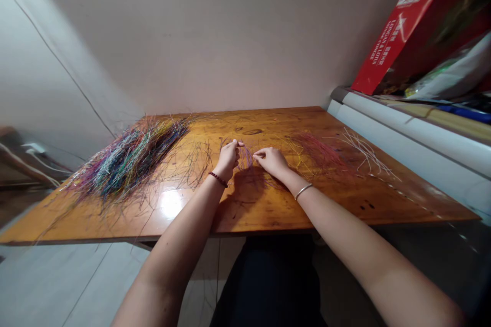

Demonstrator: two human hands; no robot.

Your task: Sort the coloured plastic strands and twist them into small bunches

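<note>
Thin purple strands [247, 158] lie on the wooden table between my two hands. My left hand [229, 157], with a dark red bead bracelet at the wrist, is closed with thumb and index finger pinched at the upper end of these strands. Just right of them, my right hand [271, 159] pinches with its fingertips near the strands' right side; what it holds is too small to make out. A large multicoloured bundle of wires [132, 158] lies at the left. Yellow strands [295, 156] and red strands [322, 152] are spread right of my right hand.
White strands [368, 153] lie at the table's right. Loose dark strands [195, 161] are scattered left of my left hand. A wall rises behind the wooden table [276, 217]. A red box [399, 30] and a plastic bag [452, 71] stand on a white surface at the right.
</note>
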